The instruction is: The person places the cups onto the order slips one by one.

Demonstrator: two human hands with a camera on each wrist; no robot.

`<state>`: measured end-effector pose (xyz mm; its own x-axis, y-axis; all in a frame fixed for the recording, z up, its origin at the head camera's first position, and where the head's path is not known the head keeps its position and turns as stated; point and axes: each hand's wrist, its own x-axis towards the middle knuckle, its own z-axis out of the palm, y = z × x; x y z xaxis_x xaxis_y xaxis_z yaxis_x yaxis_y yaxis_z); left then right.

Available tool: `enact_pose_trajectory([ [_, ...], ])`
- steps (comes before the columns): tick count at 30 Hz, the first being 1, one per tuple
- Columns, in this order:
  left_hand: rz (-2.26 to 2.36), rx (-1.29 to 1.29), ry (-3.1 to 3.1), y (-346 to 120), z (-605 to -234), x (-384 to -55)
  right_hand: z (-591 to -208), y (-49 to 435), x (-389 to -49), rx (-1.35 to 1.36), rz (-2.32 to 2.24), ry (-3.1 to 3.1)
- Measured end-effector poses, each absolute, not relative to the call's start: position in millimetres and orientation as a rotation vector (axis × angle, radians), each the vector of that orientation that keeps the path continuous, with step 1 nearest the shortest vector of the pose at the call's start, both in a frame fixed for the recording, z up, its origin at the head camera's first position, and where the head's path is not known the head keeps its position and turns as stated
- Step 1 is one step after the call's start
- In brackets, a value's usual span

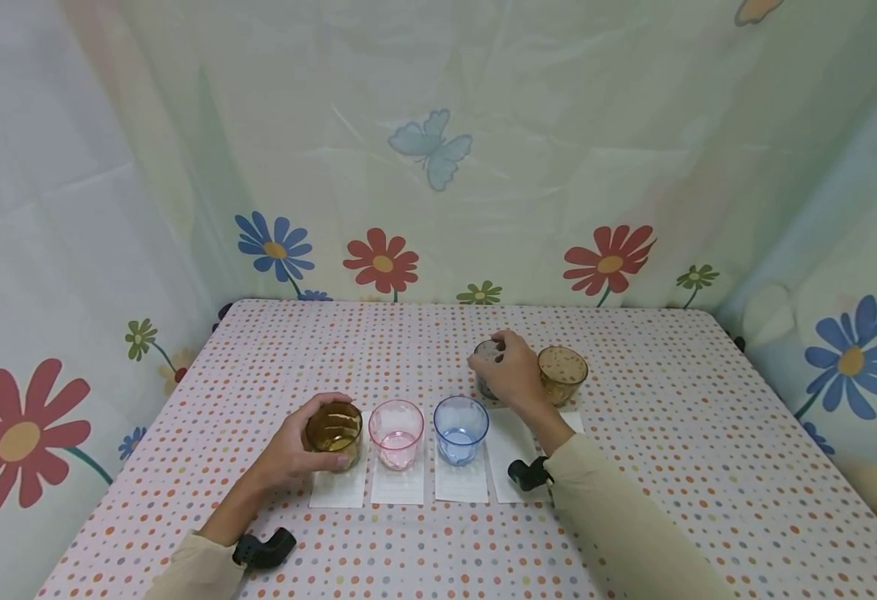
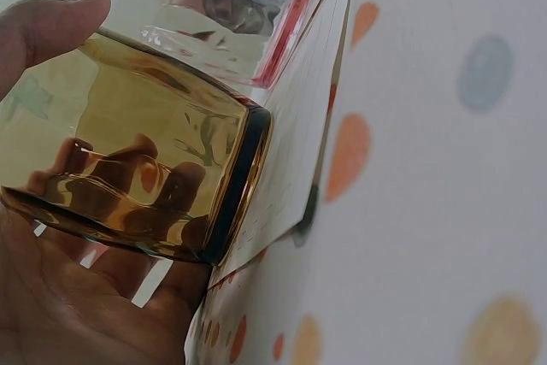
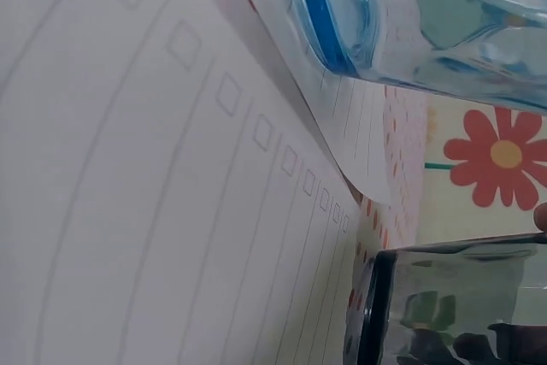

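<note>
My left hand [image 1: 286, 450] grips an amber glass cup [image 1: 333, 432], fingers along its far side and thumb across the near side. In the left wrist view the amber cup's base lies close over a lined white sheet [image 2: 291, 151]. Farther back on the right, my right hand [image 1: 512, 372] holds a smoky grey glass cup [image 3: 466, 292] from above, hiding part of it in the head view. Between the hands stand a clear cup with a pink rim [image 1: 397, 435] and a blue-tinted cup [image 1: 461, 432]. Just right of my right hand is a yellowish-brown cup [image 1: 563, 373].
Several white paper sheets [image 1: 461, 489] lie in a row, the pink-rimmed and blue cups on two of them. One more sheet [image 1: 509, 446] lies partly under my right forearm. A dotted cloth [image 1: 671, 400] covers the table; a flowered curtain [image 1: 438, 233] hangs behind and at both sides.
</note>
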<state>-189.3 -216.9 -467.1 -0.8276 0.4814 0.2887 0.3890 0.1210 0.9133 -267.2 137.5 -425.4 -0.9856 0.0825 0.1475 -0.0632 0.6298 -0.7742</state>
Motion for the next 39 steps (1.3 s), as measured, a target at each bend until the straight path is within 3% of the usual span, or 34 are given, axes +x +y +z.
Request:
enact_pose_trajectory([
  [17,1.826,0.874,2.305,-216.8,-465.5,-188.6,-420.6,133.2,-276.4,-0.041,1.228,-2.703],
  [39,1.822,0.876,2.297,-215.5,-466.6,-188.4,-414.9,134.1,-264.8,0.018,1.245,-2.61],
])
